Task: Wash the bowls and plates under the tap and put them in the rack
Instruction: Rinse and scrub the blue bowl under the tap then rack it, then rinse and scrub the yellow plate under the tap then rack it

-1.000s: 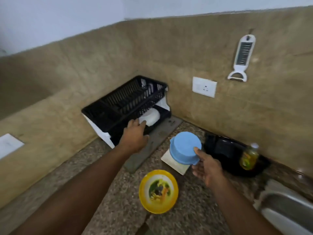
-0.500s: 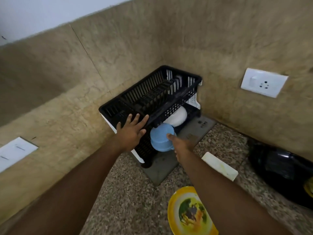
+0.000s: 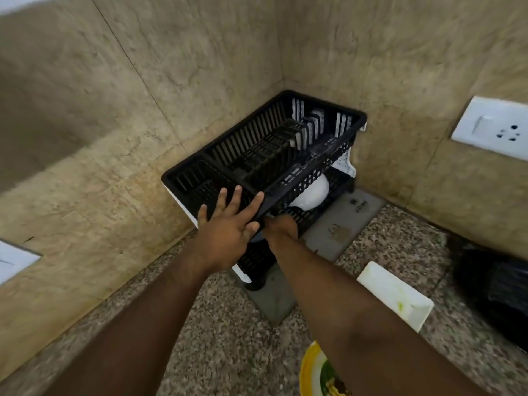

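Black slotted plastic 2-tier dish rack (image 3: 285, 144) sits in the corner of the speckled granite desk (image 3: 228, 338), on a grey mat (image 3: 343, 221). Top tier holds nothing that shows. Lower tier: 1 white rounded bowl (image 3: 311, 192), upside down as far as you can tell, toward the right end.

Your left hand (image 3: 228, 227) lies flat on the rack's front top rim, fingers straight and spread, bracing it, gripping nothing. Your right hand (image 3: 281, 228) is pushed into the lower tier just left of the white bowl; its fingers are hidden under the rim, so you cannot tell whether they hold anything. A sliver of pale blue (image 3: 255, 238) shows under your left palm, likely a dish going in, but too little is visible to name.

On the desk near you: a white rectangular tray (image 3: 397, 295) with a green smear, and a round yellow-rimmed plate (image 3: 317, 370) with food residue, cut off at the bottom edge. Both look unwashed.

A white wall socket (image 3: 491, 128) sits on the right wall, a black shiny bag-like mass (image 3: 494, 292) at far right. Tap and sink out of view.

Progress, as a judgement: early to middle. 1 dish racked, perhaps a 2nd being seated; at least 2 items left to wash and rack.
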